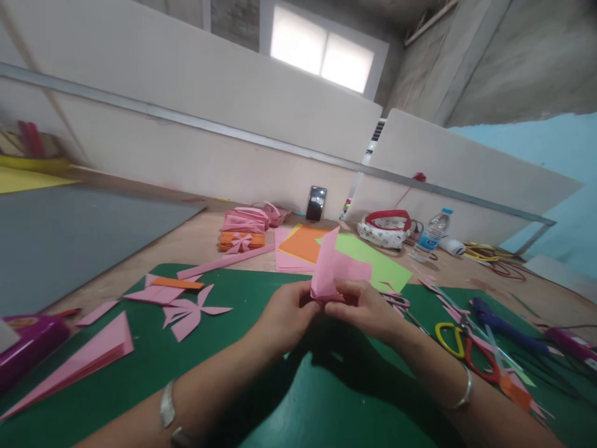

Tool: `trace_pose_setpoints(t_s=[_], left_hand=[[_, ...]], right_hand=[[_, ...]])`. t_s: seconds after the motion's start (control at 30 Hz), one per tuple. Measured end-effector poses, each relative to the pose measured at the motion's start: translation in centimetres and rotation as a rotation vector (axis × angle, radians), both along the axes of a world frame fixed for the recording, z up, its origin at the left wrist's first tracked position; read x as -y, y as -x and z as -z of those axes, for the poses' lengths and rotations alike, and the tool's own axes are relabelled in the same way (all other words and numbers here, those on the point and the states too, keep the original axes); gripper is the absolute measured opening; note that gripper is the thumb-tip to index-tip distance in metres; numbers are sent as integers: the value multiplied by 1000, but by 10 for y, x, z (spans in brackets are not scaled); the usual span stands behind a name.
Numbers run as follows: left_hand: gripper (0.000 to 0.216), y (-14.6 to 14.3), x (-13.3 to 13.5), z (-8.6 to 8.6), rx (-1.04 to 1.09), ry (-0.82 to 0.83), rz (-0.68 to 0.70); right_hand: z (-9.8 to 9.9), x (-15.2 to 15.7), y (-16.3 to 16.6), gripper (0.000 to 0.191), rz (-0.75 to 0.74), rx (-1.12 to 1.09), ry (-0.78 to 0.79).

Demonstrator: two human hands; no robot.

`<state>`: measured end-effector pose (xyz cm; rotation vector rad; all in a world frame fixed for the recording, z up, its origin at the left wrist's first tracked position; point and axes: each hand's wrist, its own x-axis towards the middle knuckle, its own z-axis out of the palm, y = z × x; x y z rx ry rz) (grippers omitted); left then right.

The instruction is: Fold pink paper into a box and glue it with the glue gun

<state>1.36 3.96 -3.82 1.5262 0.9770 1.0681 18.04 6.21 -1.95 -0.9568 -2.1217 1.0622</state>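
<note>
A folded piece of pink paper [333, 267] is held up above the green mat [186, 386], between my two hands. My left hand [291, 311] pinches its lower left corner. The fingers of my right hand [361, 305] are closed on its lower right part, thumb below. Part of the paper opens out to the upper right, with a pointed flap standing up. Left of my hands lie a pink paper cut-out with pointed petals [193, 311], an orange strip [175, 284] and a folded pink paper wedge [88, 358].
Scissors [466, 348], a blue glue gun [506, 326] and paper scraps lie at right. Behind are green [373, 258] and orange sheets [305, 242], an orange piece with a pink bow [241, 242], a phone [316, 203], a pouch [385, 229] and a water bottle [431, 236]. A purple bottle [35, 342] is at left.
</note>
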Motion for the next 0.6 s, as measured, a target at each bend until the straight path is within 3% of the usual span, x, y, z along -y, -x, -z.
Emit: trace_pose_setpoints(t_s=[0.17,0.27,0.43,0.6], left_hand=[[37,-6,6,-1,-108,-195,-64],[37,-9,11,-4,-151,-240,-82],[30,-8,12,-8,-193,-256,-89],[32,-6,7,-4,-242,-271,-96]], right_hand=[[-5,14,11,22,225,-26,-110],[-4,22,18,24,342,-143,0],[-7,26,20,25,306,-328,270],[-9,22,16,24,264,-341,341]])
